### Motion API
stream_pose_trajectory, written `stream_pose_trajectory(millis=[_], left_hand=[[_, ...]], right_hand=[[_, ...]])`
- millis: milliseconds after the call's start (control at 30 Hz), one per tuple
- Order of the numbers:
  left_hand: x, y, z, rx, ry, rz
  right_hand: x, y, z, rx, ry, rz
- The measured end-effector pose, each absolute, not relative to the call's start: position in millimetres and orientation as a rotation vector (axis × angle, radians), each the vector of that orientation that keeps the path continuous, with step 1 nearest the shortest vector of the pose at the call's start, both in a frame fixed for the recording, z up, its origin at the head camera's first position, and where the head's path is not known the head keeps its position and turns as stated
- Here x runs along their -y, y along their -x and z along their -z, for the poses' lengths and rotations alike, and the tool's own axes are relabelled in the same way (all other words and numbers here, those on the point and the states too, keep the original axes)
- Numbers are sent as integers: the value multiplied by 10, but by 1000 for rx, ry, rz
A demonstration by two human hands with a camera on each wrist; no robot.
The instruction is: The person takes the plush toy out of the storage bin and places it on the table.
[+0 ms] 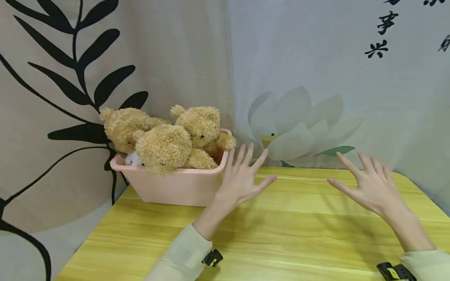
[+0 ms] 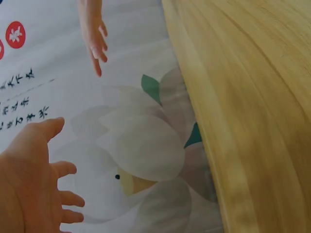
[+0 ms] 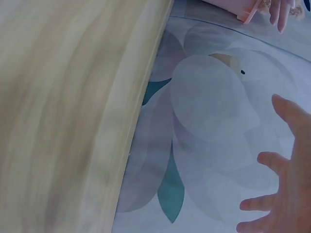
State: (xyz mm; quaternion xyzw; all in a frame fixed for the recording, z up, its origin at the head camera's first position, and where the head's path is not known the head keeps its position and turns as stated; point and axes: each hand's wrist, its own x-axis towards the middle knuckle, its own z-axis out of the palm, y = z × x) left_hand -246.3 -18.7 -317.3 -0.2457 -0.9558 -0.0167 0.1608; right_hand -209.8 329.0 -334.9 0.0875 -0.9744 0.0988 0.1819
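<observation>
My left hand point(image 1: 240, 180) is held over the table with its fingers spread, overlapping the right end of a pink bin point(image 1: 172, 187) in the head view. To the right, my right hand point(image 1: 372, 189) hovers with fingers spread too. Neither holds anything. Several tan plush teddy bears fill the bin: one bear point(image 1: 124, 127) at the left, one point(image 1: 165, 148) in front, one point(image 1: 200, 125) behind with an arm over the rim. A small white thing point(image 1: 133, 159) peeks out between them, mostly hidden. In the left wrist view both hands show, the left hand point(image 2: 29, 179) nearer.
The yellow wooden table point(image 1: 281, 234) stretches in front of the bin and under both hands. Behind it hangs a pale curtain point(image 1: 302, 58) with a printed lotus, dark leaves and characters. Dark wrist cameras point(image 1: 212, 258) are strapped at both sleeves.
</observation>
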Motion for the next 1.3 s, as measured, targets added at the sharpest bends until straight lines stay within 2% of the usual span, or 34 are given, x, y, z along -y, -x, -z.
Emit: stream_pose_trajectory(millis=[567,1300], left_hand=[[412,2316,2898,2564,714,241],[996,2244,2711,2112,692,436]], right_hand=[[-2941,2157,3102,2679,-328,-397],[-2297,2277,2792,2512,-504,-650]])
